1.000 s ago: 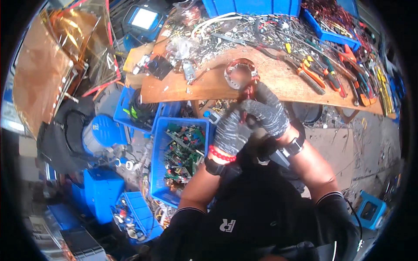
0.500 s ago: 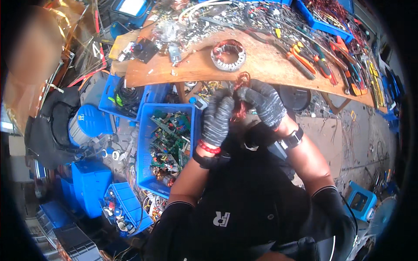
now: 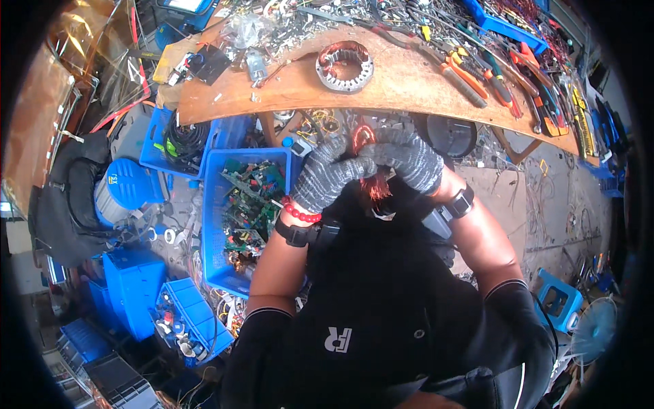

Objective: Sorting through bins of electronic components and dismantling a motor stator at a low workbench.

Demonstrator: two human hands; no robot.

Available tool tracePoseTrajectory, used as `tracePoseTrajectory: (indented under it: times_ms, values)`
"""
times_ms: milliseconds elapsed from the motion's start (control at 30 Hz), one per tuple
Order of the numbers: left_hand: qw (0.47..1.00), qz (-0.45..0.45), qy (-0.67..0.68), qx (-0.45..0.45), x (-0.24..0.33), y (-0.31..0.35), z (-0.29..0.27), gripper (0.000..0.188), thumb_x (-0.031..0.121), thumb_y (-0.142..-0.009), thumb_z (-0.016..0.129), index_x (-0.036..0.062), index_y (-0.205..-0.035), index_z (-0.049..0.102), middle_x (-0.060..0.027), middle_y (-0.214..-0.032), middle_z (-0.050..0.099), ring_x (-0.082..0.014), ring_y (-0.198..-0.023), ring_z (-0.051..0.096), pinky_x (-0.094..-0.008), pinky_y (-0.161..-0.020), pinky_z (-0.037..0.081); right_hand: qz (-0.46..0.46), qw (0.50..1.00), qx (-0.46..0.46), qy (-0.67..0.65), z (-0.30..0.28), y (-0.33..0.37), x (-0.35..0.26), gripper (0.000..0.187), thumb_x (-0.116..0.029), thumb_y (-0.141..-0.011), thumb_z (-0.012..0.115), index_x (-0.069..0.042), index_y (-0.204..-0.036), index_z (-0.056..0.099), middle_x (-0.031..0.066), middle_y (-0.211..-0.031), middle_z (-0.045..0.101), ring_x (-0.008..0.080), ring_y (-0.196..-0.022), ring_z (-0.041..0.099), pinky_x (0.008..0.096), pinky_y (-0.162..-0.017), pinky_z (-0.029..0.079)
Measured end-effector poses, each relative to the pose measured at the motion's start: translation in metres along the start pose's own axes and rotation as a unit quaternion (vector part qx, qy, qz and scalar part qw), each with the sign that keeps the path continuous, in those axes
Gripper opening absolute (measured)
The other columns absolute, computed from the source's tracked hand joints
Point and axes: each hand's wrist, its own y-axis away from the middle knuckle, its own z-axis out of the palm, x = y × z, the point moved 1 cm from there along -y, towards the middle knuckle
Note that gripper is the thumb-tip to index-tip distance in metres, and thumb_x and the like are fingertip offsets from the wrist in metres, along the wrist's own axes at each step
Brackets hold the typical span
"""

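In front of my chest, just below the workbench edge, a bundle of reddish copper wire (image 3: 375,188) is held between both hands. Its top bends into a loop and its lower end is frayed into loose strands. My left hand (image 3: 325,178), in a grey knit glove, closes on the bundle from the left, fingers reaching across its middle. From the right, my right hand (image 3: 413,163), gloved alike, has its fingers curled against the same bundle. The fingertips partly hide the wire. On the bench beyond lies a motor stator ring (image 3: 346,84) with copper windings along its far part.
Pliers and cutters with orange handles (image 3: 465,82) lie on the wooden workbench (image 3: 402,88), with small metal scraps behind them. Left of my knees stands a blue crate (image 3: 208,235) of circuit boards. A blue bin (image 3: 151,146) holds black cable. A blue stool (image 3: 558,303) stands at right.
My left hand has rolled inward, its fingers now across the bundle. The wire's frayed lower end shows more. The whole view has shifted slightly, while the stator ring stays on the bench.
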Motion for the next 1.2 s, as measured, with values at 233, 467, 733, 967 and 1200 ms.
tracePoseTrajectory:
  times_ms: [233,467,733,967,1200]
  values:
    - [0.999,-0.021,0.027,-0.017,-0.006,0.003,0.000,0.036,0.005,-0.094,0.074,-0.0003,-0.130,0.068,-0.0074,-0.119,0.073,-0.0163,-0.107,0.068,-0.0339,-0.094,0.057,-0.276,0.945,-0.018,0.176,-0.009,0.005,-0.009,0.033,-0.018,-0.101,0.071,-0.002,-0.129,0.071,0.0059,-0.125,0.073,0.0112,-0.114,0.067,0.0319,-0.095,0.056]
    - [0.990,0.094,-0.078,0.075,-0.002,0.003,0.008,0.033,0.010,-0.094,0.077,0.0003,-0.124,0.070,-0.0077,-0.108,0.074,-0.0174,-0.099,0.069,-0.0353,-0.086,0.057,0.092,0.979,0.028,-0.179,0.007,0.013,0.001,0.032,-0.018,-0.100,0.073,0.001,-0.126,0.071,0.0033,-0.107,0.074,0.0106,-0.098,0.065,0.0288,-0.087,0.054]
    - [0.886,0.215,-0.405,0.074,0.000,0.006,0.020,0.024,0.009,-0.094,0.071,-0.0017,-0.116,0.069,-0.0211,-0.103,0.072,-0.0382,-0.093,0.070,-0.0459,-0.082,0.056,0.084,0.989,0.036,-0.112,0.015,0.021,-0.005,0.033,-0.025,-0.099,0.071,0.001,-0.119,0.073,0.0078,-0.093,0.074,0.0131,-0.086,0.065,0.0340,-0.078,0.054]
    - [0.891,0.229,-0.390,0.039,0.006,-0.005,0.016,0.021,0.013,-0.091,0.070,0.0039,-0.109,0.072,-0.0218,-0.099,0.073,-0.0414,-0.090,0.072,-0.0477,-0.077,0.057,0.074,0.981,0.067,0.166,0.006,0.014,-0.023,0.035,-0.029,-0.088,0.073,0.001,-0.107,0.074,0.0246,-0.091,0.073,0.0378,-0.086,0.072,0.0449,-0.077,0.055]
    - [0.952,0.145,-0.257,0.081,0.002,-0.002,0.016,0.023,0.014,-0.094,0.069,0.0007,-0.113,0.073,-0.0178,-0.101,0.076,-0.0315,-0.093,0.074,-0.0407,-0.081,0.057,0.076,0.933,0.168,0.308,0.020,0.016,-0.037,0.047,-0.031,-0.089,0.072,-0.005,-0.128,0.065,0.0243,-0.092,0.072,0.0435,-0.090,0.072,0.0518,-0.079,0.057]
